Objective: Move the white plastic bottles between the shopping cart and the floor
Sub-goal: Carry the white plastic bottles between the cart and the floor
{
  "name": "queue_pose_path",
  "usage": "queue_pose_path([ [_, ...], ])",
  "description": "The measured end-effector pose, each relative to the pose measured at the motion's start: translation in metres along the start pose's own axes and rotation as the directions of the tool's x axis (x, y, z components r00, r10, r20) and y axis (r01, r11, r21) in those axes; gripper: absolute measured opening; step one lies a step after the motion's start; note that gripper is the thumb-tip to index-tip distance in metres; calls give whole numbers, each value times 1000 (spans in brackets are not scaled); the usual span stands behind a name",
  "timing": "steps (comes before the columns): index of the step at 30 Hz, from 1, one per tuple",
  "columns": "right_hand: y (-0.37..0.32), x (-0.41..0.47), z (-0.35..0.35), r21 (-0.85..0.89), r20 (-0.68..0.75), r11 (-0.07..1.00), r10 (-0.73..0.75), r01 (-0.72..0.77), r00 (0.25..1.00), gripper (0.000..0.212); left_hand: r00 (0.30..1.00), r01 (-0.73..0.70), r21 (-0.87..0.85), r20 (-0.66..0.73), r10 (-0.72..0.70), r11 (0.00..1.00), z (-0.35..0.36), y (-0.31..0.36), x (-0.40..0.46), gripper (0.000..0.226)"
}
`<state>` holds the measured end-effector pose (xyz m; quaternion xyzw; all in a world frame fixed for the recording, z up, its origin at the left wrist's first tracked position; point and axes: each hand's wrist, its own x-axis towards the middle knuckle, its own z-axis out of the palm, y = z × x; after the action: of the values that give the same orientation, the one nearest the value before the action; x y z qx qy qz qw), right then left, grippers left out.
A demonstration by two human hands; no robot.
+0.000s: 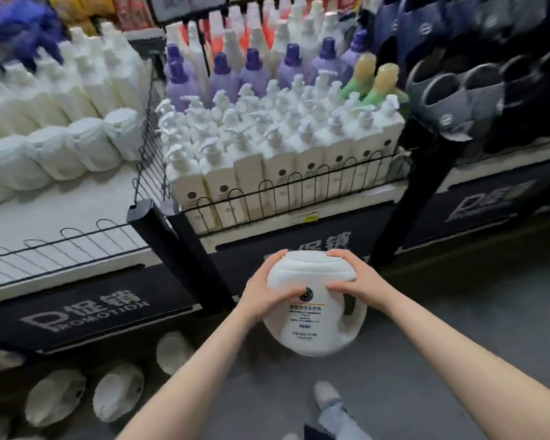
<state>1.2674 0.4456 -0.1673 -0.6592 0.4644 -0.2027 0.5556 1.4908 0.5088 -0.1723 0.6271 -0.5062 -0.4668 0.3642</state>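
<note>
— So how far along is it?

— Partway, I'd judge. One white bottle [311,303] is in the air, above the floor [458,360] in front of the shelf [61,217]. Three more bottles [115,392] already lie on the floor at lower left, under the shelf edge.

— And the grip?

— Both hands have it. The left hand [262,292] wraps its side, thumb across the front; the right hand [354,281] curls over the cap end, fingers pressed on the top. Firmly held, nothing slack.

— The cart?

— Not in view, so I can't tell how many remain to be moved, or which way this one is heading.

— And the room?

— A shop aisle, grey floor. Wire-fronted shelves carry pump bottles [283,154], purple-capped ones behind, and dark promotion boards [86,312] below. A shoe [326,393] shows at the bottom.
</note>
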Motion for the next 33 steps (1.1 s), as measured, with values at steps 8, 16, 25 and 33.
queue_pose_path([
  [8, 44, -66, -145, 85, -272, 996, 48, -25, 961, 67, 953, -145, 50, 276, 126, 988, 137, 84, 71, 80],
  [16, 100, -140, -343, 100, -467, 993, 104, -65, 878, 63, 872, -245, 15, 441, 213, 969, 340, 188, 147, 77],
  [25, 159, -209, -527, 143, -653, 984, 175, -106, 737, 76, 723, -322, -26, 638, 264, 946, 544, 283, 222, 75],
  [33, 218, -221, -667, 212, -766, 966, 260, -150, 588, 81, 540, -393, -60, 793, 283, 918, 704, 341, 322, 81],
])
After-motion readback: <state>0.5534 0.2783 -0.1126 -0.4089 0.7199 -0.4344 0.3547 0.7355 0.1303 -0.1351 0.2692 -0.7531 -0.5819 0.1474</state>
